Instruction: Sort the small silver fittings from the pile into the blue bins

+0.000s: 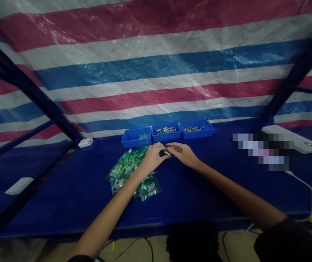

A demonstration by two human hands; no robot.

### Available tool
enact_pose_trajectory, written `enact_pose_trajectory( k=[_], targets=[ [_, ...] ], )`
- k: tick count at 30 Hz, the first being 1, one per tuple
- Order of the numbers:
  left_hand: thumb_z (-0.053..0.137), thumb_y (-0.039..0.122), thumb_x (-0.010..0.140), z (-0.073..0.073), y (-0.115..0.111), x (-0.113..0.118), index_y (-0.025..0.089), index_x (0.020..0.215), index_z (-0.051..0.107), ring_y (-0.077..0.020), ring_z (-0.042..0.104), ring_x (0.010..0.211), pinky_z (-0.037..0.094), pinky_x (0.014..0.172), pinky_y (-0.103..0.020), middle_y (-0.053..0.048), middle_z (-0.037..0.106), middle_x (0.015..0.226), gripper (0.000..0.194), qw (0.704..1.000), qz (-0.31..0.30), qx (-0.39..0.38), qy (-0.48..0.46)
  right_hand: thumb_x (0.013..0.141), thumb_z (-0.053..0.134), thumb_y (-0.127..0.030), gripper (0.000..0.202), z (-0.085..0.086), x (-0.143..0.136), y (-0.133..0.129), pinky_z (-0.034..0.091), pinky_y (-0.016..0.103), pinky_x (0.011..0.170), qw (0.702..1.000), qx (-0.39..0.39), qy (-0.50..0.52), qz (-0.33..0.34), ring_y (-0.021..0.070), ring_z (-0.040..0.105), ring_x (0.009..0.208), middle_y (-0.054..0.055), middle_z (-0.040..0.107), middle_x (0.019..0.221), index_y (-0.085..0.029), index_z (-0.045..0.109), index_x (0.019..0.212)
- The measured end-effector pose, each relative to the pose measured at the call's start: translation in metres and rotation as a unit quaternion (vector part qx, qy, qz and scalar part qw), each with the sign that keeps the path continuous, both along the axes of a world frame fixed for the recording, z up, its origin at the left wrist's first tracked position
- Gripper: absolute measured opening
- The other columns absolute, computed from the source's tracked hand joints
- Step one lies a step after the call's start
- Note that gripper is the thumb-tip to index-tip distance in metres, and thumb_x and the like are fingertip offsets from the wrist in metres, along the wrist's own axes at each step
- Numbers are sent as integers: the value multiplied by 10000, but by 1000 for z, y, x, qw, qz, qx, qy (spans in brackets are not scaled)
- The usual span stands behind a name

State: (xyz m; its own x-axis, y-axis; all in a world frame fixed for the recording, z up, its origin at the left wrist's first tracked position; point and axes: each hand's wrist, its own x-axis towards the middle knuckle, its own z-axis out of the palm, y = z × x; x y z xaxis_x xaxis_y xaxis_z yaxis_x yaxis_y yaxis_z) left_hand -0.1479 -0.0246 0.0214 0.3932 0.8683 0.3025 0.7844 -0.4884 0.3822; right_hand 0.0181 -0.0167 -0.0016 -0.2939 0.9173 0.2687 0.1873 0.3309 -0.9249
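Observation:
My left hand is closed in a pinch, with a small silvery metal piece at its thumb and fingertips. Meeting it from the right, my right hand has its thumb and fingers drawn together at the same piece. The exact kind of the piece is too small to make out. Under and beside my left forearm lies a heap of green-tinted plastic bags with metal parts inside. Just beyond my hands stand a blue bin with a green bag in it and a blue bin of longer metal pieces.
A third blue bin holds smaller metal parts. White boxy devices sit at the left and right, with a white cable near the right edge. Blue frame posts and a striped tarp bound the blue table.

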Motion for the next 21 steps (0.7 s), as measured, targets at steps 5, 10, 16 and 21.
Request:
enact_pose_trajectory(
  k=[5, 10, 16, 21],
  targets=[
    [673, 249, 714, -8, -7, 4, 190, 786, 627, -133, 573, 710, 421, 687, -264, 1, 626, 758, 103, 990, 17, -2, -141, 667, 695, -384, 361, -2, -3, 1, 531, 343, 766, 978, -175, 99, 47, 192, 663, 823, 72, 714, 880, -146, 695, 939],
    [694, 204, 663, -2, -9, -2, 200, 880, 613, -114, 581, 688, 441, 669, -241, 21, 659, 752, 231, 963, 38, -24, -264, 652, 732, -319, 359, 1, 0, -4, 501, 325, 856, 946, -267, 169, 77, 162, 654, 863, 61, 704, 937, -174, 690, 978],
    [675, 235, 689, 5, -14, -2, 184, 866, 629, -144, 631, 710, 463, 677, -268, -19, 691, 753, 190, 940, 39, -60, -332, 664, 723, -332, 390, -7, -2, 0, 495, 303, 850, 946, -255, 195, 35, 141, 643, 837, 40, 691, 933, -212, 670, 1031],
    [675, 297, 705, -6, -13, -8, 204, 960, 604, -171, 614, 797, 457, 746, -303, -24, 671, 829, 281, 969, 29, -68, -237, 662, 671, -498, 395, -7, -4, 6, 518, 309, 693, 994, -98, 39, -40, 161, 629, 655, 51, 682, 735, -152, 702, 849]
  ],
)
